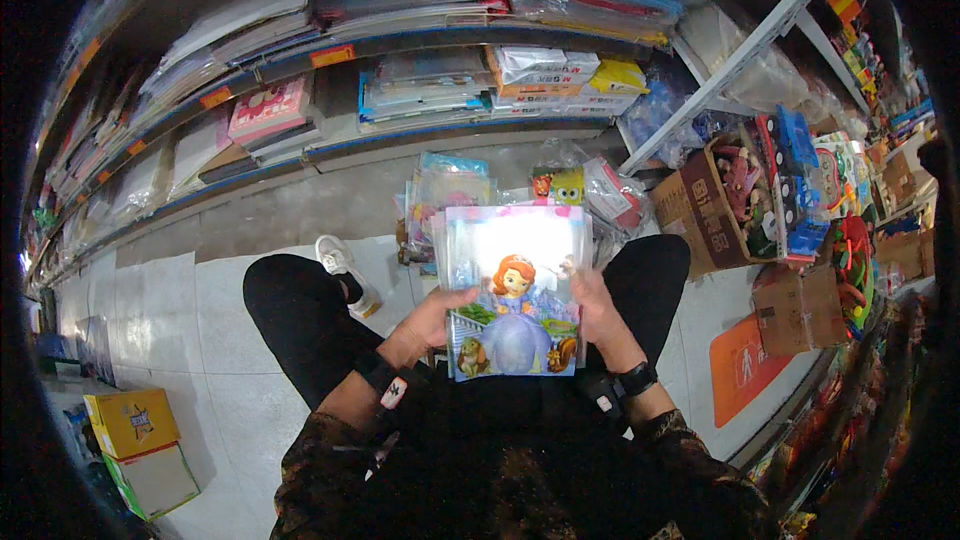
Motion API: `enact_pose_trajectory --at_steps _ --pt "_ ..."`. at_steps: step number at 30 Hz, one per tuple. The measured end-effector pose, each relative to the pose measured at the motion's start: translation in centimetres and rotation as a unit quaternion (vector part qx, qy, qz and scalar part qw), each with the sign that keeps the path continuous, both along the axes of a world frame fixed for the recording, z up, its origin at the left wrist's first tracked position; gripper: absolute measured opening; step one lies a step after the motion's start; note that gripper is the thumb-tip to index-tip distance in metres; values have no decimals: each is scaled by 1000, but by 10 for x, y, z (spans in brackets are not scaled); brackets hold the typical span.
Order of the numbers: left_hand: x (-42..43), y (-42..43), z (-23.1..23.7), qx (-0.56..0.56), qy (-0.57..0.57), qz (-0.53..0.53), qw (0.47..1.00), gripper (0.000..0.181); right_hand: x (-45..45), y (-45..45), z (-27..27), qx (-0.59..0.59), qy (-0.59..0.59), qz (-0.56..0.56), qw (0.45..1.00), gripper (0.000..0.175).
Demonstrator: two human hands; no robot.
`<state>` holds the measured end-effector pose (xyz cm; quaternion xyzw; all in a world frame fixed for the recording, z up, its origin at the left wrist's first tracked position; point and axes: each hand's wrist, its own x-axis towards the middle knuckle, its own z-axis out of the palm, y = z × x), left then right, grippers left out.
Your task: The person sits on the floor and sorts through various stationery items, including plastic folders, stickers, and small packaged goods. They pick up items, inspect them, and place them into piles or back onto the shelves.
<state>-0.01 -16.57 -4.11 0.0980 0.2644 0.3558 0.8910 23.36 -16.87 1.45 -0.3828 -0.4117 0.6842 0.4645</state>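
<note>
A stack of glossy picture sheets [517, 315], perhaps in clear sleeves, is held upright-facing above my lap. The top one bears a cartoon princess with red hair, a rabbit and a squirrel, with bright glare on its upper part. My left hand [435, 315] grips the stack's left edge, thumb on the front. On the right edge my right hand [596, 307] holds it, slightly blurred. Just beyond the stack, more picture packets in clear plastic [450, 172] lie in a pile, beside a packet with a green cartoon face [568, 186] and clear plastic wrapping [611, 191].
Shelves [405, 131] with stacked sheets and paper packs [540, 64] run across the front. At right stand an open cardboard box of toys [686, 202], another carton [802, 307] and an orange floor sign [742, 375]. A yellow box [135, 420] sits at lower left.
</note>
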Motion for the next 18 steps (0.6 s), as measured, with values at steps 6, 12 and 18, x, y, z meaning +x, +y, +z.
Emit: enact_pose_trajectory --at_steps 6,12,18 --pt "-10 3 -2 -40 -89 70 993 46 5 9 20 82 -191 -80 975 24" --pt "-7 5 -16 15 -21 68 997 46 -10 6 51 222 -346 -157 898 8" --pt "-7 4 -26 35 -97 50 993 59 -26 -1 84 305 -352 -102 879 13"
